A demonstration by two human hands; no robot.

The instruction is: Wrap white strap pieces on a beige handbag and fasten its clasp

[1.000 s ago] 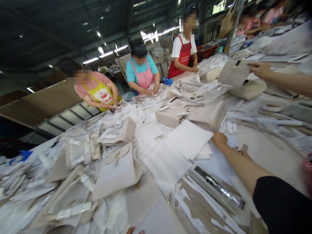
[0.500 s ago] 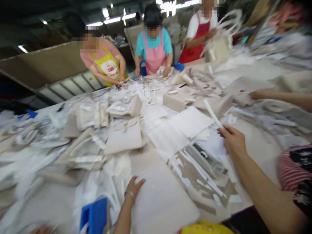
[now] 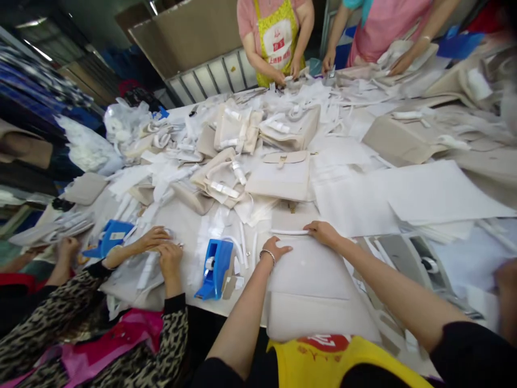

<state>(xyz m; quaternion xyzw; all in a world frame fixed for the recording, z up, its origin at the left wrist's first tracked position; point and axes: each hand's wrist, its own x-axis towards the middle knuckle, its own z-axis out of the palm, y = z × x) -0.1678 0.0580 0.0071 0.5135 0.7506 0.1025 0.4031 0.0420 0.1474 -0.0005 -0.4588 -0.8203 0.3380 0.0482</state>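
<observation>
A flat white bag panel (image 3: 315, 285) lies on the table right in front of me. My left hand (image 3: 277, 249) rests on its upper left corner, fingers spread and flat. At the top edge my right hand (image 3: 323, 233) pinches the end of a thin white strip (image 3: 288, 232) that lies along that edge. I wear a bracelet on the left wrist. A blue tape dispenser (image 3: 216, 268) stands just left of my left hand.
A person in a leopard-print sleeve (image 3: 161, 258) works at my left with both hands on white pieces. Two people in aprons (image 3: 278, 37) stand across the table. Cream bags (image 3: 283, 175), white sheets (image 3: 436, 191) and strips cover the table. A second blue dispenser (image 3: 109, 237) sits further left.
The view has swung left and down. My right hand came from the far right with a white strip to the panel's top edge. My left hand slid up onto the panel.
</observation>
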